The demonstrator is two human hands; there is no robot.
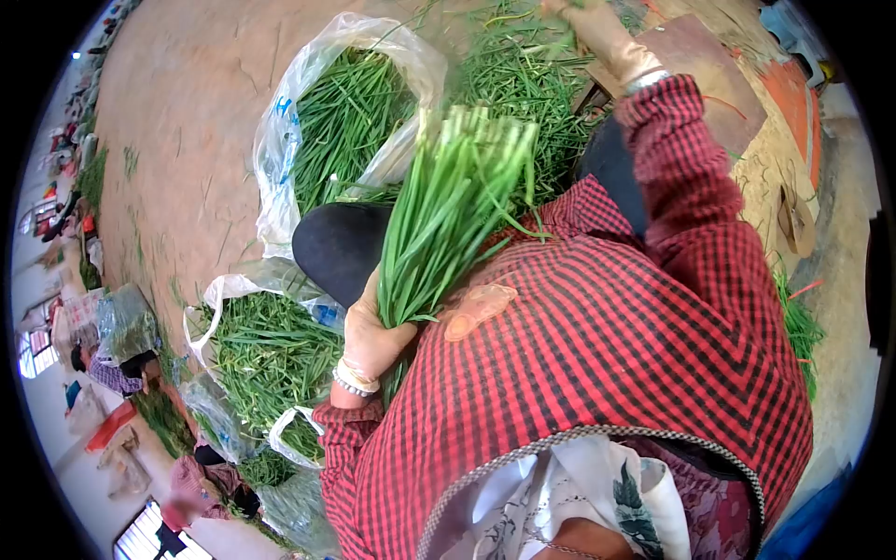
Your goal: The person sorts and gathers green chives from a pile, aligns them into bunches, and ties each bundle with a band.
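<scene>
My left hand (369, 341), in a thin pale glove, is wrapped around the leafy end of a bunch of garlic chives (457, 196). The bunch slants upward in front of the checked apron, its pale cut ends at the top and slightly blurred. My right hand (597, 33), also gloved, reaches out to the top edge of the view, beside a loose heap of green chives (523, 84). Its fingers are blurred and partly cut off, so their grip is unclear. A clear plastic bag (275, 177) full of chives stands left of the bunch.
Another open plastic bag (201, 341) of green cuttings sits by my left forearm. A brown board (700, 79) lies near my right arm, with a sandal (795, 222) farther right. Other people (201, 490) sit among bags along the left side.
</scene>
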